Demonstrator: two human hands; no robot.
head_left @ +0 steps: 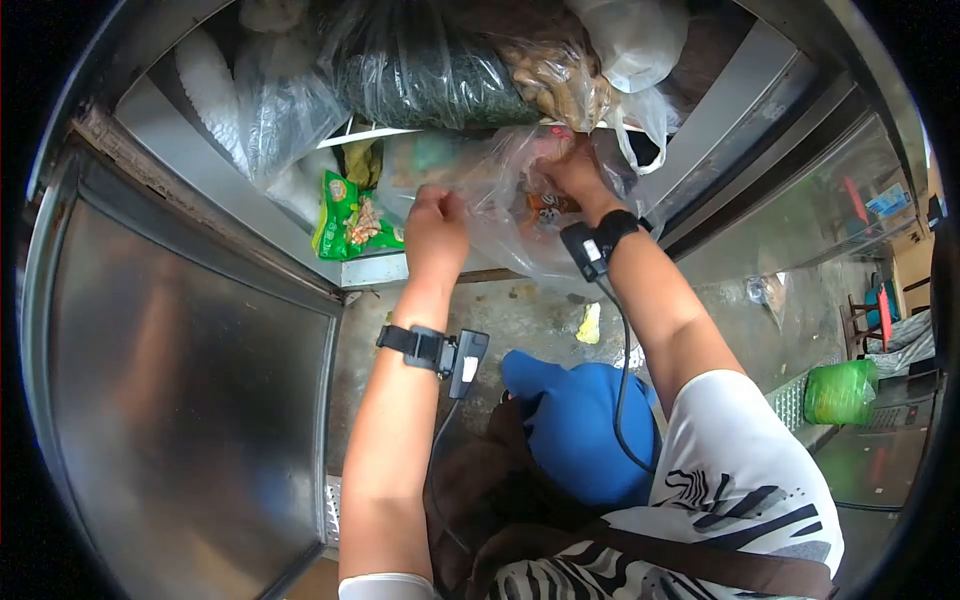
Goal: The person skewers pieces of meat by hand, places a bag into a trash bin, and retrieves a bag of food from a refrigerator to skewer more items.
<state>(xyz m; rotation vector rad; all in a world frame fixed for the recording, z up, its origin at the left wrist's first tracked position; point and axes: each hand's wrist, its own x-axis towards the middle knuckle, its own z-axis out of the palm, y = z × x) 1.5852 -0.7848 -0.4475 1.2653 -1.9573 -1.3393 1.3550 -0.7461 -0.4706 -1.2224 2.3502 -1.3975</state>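
Note:
A thin clear plastic bag [490,232] spreads between my two hands at the lower opening of a metal cabinet. My left hand [438,232] is closed, its fingers pinching the bag's left side. On the right, my right hand [578,178] is curled at the bag's upper edge; its fingertips are partly hidden. An orange-brown packet [550,207] shows through the plastic, just below my right hand. Left of my left hand lies a green snack packet [348,222] with a picture of pale pieces on it.
Above, a white shelf edge [385,133] carries a bag of dark green stuff [430,85], a bag of brownish pieces [560,85] and a white bag [635,45]. A metal door [190,370] stands open at left. Lower right is a green bundle [840,391].

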